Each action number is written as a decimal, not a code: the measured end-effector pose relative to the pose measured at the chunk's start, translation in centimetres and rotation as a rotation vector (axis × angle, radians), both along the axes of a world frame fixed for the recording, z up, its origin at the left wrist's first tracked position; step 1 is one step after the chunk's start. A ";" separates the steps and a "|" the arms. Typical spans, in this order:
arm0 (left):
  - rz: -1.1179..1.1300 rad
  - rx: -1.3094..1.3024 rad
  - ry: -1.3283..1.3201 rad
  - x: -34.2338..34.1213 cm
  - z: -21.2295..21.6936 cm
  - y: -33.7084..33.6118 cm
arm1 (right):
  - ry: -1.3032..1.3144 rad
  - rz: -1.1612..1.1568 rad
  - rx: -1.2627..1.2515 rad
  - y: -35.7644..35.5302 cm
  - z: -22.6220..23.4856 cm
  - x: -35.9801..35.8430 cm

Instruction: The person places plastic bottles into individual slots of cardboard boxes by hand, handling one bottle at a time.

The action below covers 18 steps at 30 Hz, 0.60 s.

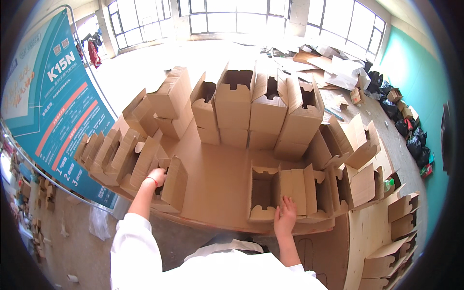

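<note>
At the left of the cardboard-covered table, my left hand [155, 177], with a red string at the wrist, is closed at the opening of an upright cardboard box [174, 186]. Its fingers curl over the box's inner edge, and the fingertips are hidden inside. My right hand [286, 215] lies with fingers stretched out on the closed-over flap of another cardboard box [293, 186], near the front right edge. Just left of that hand stands an open-topped box [265, 191] with notched flaps. I see no loose object in either hand.
Several tall open boxes [234, 104] line the table's [212, 169] far side, with more rows at both sides. A pale wooden surface [365, 227] bearing boxes adjoins at right. A teal banner stand [53, 101] rises at left; black bags [415, 145] lie along the right wall.
</note>
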<state>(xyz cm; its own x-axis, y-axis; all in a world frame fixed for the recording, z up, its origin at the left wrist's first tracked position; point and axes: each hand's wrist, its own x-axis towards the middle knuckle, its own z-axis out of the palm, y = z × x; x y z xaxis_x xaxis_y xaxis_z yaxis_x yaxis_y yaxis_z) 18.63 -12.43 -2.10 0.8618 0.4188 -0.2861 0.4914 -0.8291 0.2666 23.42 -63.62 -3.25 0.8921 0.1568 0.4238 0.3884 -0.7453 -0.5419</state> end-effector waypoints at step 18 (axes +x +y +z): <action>0.033 -0.109 0.719 -1.2 -8.1 4.0 | 0.016 -0.041 0.052 0.0 -0.4 0.2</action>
<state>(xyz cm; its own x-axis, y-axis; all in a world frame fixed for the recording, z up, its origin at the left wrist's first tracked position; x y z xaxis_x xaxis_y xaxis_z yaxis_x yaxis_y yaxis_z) 17.46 -8.40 -10.24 0.4321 0.3782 -0.8187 0.6004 -0.7980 -0.0517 23.61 -63.62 -3.64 0.9041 0.0982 0.4159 0.3491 -0.7310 -0.5863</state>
